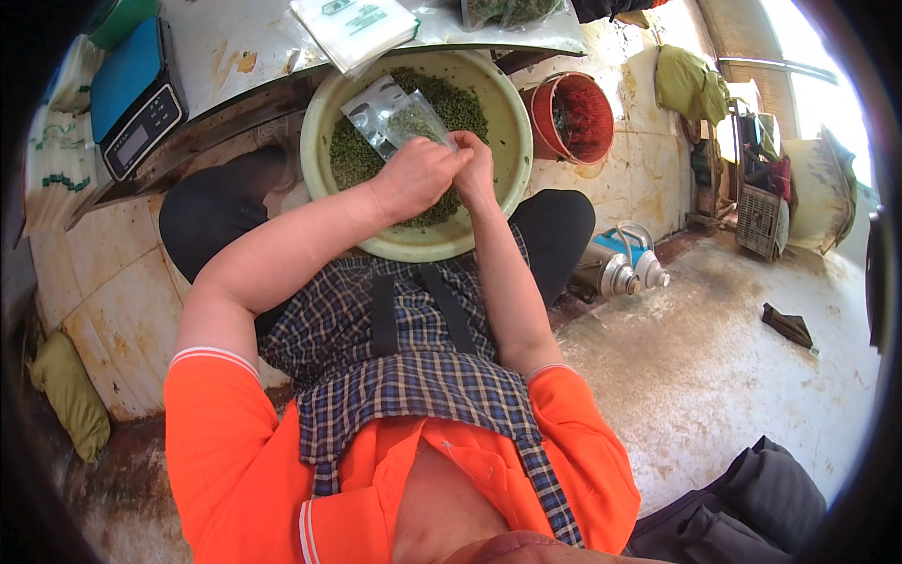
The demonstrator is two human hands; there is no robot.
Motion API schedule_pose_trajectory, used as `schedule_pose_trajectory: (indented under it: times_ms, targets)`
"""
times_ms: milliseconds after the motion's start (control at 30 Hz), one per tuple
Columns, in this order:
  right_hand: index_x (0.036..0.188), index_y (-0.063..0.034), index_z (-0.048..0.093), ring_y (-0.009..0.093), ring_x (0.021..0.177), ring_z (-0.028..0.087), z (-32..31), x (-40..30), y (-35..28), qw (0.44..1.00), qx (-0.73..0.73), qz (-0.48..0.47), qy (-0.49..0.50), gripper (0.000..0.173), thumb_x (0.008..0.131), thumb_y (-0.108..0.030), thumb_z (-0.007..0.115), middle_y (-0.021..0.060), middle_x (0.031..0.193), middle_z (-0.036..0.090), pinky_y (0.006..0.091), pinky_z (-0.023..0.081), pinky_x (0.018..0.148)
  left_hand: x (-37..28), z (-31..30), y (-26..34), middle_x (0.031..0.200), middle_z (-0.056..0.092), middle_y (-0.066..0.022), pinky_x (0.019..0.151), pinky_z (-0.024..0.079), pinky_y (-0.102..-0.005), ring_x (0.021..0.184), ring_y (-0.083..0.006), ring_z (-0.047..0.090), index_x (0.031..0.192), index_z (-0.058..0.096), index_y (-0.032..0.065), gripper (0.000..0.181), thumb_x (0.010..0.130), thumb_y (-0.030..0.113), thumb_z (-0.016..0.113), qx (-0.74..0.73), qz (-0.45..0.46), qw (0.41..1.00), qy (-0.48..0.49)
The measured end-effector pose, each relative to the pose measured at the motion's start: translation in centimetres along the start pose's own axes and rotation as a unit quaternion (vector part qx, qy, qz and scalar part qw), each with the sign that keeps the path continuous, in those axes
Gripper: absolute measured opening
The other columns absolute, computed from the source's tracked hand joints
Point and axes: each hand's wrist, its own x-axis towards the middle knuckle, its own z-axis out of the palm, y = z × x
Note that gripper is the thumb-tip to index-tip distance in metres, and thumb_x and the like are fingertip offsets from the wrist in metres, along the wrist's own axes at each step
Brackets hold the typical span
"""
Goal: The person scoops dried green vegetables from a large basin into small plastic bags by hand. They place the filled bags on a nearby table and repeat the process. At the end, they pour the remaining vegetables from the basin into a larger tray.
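A pale yellow-green plastic basin [509, 134] stands between my bent knees, holding a heap of small green berries [352, 158] that look like green peppercorns. Over the heap, both hands meet at the near end of a clear plastic bag [414, 116] with some of the green berries inside. My left hand [416, 180] pinches the bag's edge, its fingertips touching my right hand. My right hand [473, 166] grips the same edge from the other side. Another clear plastic piece [373, 116] shows beside the filled part; whether it belongs to the same bag I cannot tell.
A metal-topped table [239, 35] carries a stack of printed bags [359, 28], filled bags [514, 10] and a blue digital scale [130, 92]. More bag stacks [63, 151] are far left. A red bucket [578, 116] and vacuum flasks [620, 268] stand at the right.
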Motion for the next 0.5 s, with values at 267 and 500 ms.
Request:
schedule_pose_trajectory:
  times_ms: [267, 500]
  targets:
    - [0.097, -0.0043, 0.059, 0.007, 0.069, 0.058, -2.6, -1.1, -3.2, 0.986, 0.117, 0.066, -0.098, 0.012, 0.089, -0.010, 0.066, 0.0007, 0.081, 0.062, 0.0239, 0.050, 0.052, 1.1, -3.9, -2.2, 0.145, 0.039, -0.0124, 0.107, 0.039, -0.0429, 0.133, -0.0349, 0.037, 0.148, 0.034, 0.0204, 0.100, 0.062, 0.014, 0.085, 0.005, -0.104, 0.994, -0.030]
    - [0.102, -0.0020, 0.060, 0.005, 0.063, 0.056, -4.8, -3.3, -5.7, 0.953, 0.237, 0.076, -0.170, 0.019, 0.088, -0.011, 0.068, 0.0010, 0.083, 0.063, 0.0220, 0.047, 0.053, 0.6, -2.0, -4.6, 0.138, 0.049, -0.0138, 0.102, 0.044, -0.0406, 0.129, -0.0345, 0.046, 0.137, 0.046, 0.0153, 0.072, 0.072, 0.001, 0.072, -0.031, -0.104, 0.994, -0.002]
